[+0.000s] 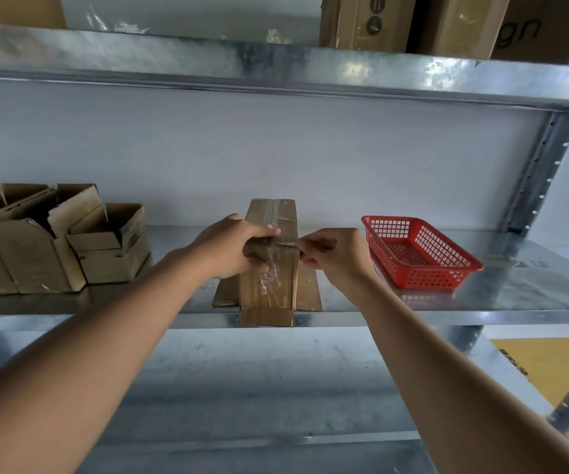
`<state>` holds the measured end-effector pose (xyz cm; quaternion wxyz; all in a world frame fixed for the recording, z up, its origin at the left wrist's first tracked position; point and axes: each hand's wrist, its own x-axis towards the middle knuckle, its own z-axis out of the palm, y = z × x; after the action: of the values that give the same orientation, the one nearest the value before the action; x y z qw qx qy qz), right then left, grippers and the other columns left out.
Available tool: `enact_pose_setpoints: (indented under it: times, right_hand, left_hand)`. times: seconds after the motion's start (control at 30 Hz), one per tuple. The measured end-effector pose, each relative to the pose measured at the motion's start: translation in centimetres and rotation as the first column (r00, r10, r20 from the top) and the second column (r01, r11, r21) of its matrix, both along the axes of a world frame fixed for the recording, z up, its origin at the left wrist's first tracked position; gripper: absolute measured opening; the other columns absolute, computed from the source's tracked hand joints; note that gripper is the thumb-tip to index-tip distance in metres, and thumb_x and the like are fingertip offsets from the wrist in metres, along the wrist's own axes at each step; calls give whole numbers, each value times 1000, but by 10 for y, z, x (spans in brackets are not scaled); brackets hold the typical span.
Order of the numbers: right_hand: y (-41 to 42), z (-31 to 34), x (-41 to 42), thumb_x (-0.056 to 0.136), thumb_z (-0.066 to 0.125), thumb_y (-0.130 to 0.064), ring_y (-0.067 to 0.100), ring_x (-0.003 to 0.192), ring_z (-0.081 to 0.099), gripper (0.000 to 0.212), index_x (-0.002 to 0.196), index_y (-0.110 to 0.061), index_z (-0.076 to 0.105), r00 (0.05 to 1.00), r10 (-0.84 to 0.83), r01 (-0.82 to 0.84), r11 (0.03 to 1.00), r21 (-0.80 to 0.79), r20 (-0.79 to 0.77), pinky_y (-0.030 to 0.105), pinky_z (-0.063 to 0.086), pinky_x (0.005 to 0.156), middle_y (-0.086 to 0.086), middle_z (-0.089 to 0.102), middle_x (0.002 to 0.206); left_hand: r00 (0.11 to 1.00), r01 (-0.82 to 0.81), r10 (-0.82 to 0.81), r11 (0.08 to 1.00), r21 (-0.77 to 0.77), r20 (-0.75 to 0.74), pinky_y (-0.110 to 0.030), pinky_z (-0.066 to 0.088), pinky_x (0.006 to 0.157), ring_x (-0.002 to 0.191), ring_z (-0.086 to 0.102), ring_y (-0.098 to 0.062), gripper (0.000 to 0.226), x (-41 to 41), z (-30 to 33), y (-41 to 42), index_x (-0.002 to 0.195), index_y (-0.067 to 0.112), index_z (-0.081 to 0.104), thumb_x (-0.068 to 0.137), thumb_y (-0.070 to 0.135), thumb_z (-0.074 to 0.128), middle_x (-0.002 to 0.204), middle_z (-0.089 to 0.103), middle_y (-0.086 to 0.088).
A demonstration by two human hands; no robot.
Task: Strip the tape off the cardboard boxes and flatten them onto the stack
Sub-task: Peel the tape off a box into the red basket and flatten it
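Left hand [238,249]: curled over a crumpled wad of clear tape [262,254], pressing down on top of the box [269,254]. Right hand [332,251]: fingertips pinched on a thin strand of the same tape, drawn taut between the two hands across the box top.

Box: long, narrow, brown, lying lengthwise at mid-shelf [413,302], near flaps splayed flat, one flap hanging over the front lip. More tape running along the top toward the far end, creased and partly lifted.

Handling, as judged: tape light, limp, sticky, prone to clinging to itself and to fingers; likely to tear into slivers if pulled at a steep angle. Best taken at a lifted end, pulled low and along the seam. Cardboard light, stiff along the panels, soft at the worn corners; apt to slide on bare metal unless pinned, hence the pressing hand. For flattening, best held at opposite long edges.

Left of box, well apart: cluster of open boxes [54,241], flaps up, untidy, not flattened. Right of box, near the right hand: red basket [419,251], nothing seen inside, a likely drop for tape scraps.

Edges and room: front lip just under the overhanging flap. Upper shelf [276,73] overhead limits lifting height. White wall [276,155] close behind the far end. Bare metal between box and left cluster; narrower gap toward the basket. Lower shelf [242,388] below the forearms.
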<state>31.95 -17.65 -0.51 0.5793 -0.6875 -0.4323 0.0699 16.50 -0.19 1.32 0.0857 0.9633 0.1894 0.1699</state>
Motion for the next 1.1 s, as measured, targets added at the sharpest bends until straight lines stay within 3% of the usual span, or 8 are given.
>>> enact_pose_setpoints:
  times: [0.27,0.4,0.5,0.6,0.7,0.83,1.0,1.1]
  right_hand:
    - [14,-15,4,95,69,2,24,76,76,4,96,0,72,970,77,-53,993,109,-232,37,65,74,9,71,89]
    - [25,-24,3,102,54,0,22,74,69,15,95,-9,63,996,67,-63,995,75,-58,38,64,69,3,63,88]
    - [31,-29,-4,98,44,-2,18,71,59,26,85,-24,51,992,-1,-4,999,39,129,27,52,59,2,57,87]
    - [33,-29,-11,80,39,-11,0,64,42,10,84,-19,43,968,-29,19,999,44,250,16,32,54,-4,45,81]
    - [32,-28,-6,88,44,-1,-2,68,41,13,89,-13,41,948,-9,7,1000,6,319,13,33,57,-1,43,86]
    - [30,-25,1,83,42,13,7,68,34,24,86,-10,40,928,29,0,997,-77,371,23,27,56,2,42,85]
    - [26,-22,2,82,39,17,36,79,50,24,84,-7,39,908,77,-22,990,-136,412,55,51,68,9,46,87]
    - [22,-25,1,85,37,14,39,85,57,21,89,-7,41,934,82,-38,991,-129,347,61,55,71,13,52,92]
  left_hand:
    - [1000,15,-15,1000,-11,21,-41,50,103,125,56,-16,92,4,-2,8,144,58,47,60,78,79,146,59,12]
    - [1000,16,-16,1000,3,22,-40,50,105,128,57,-17,86,5,1,9,144,51,53,67,62,88,147,58,11]
    - [1000,18,-18,1000,-2,20,-39,49,104,128,57,-19,84,6,3,8,144,48,55,68,56,90,146,60,9]
    - [999,31,-31,1000,-1,24,-41,48,107,131,57,-19,84,6,3,6,144,46,56,69,54,91,147,59,10]
    - [999,33,-33,999,-4,19,-42,48,107,131,57,-20,83,5,4,5,144,44,57,69,53,91,147,59,9]
    - [1000,28,-29,1000,3,5,-41,50,104,127,59,-21,81,5,6,3,143,45,57,70,53,91,143,63,6]
    - [999,41,-41,999,20,1,-34,47,105,132,57,-18,80,4,11,-3,145,39,58,73,44,92,146,60,11]
    - [999,41,-41,999,4,-8,-39,43,113,139,52,-18,82,5,13,-5,146,37,56,73,41,92,150,55,11]
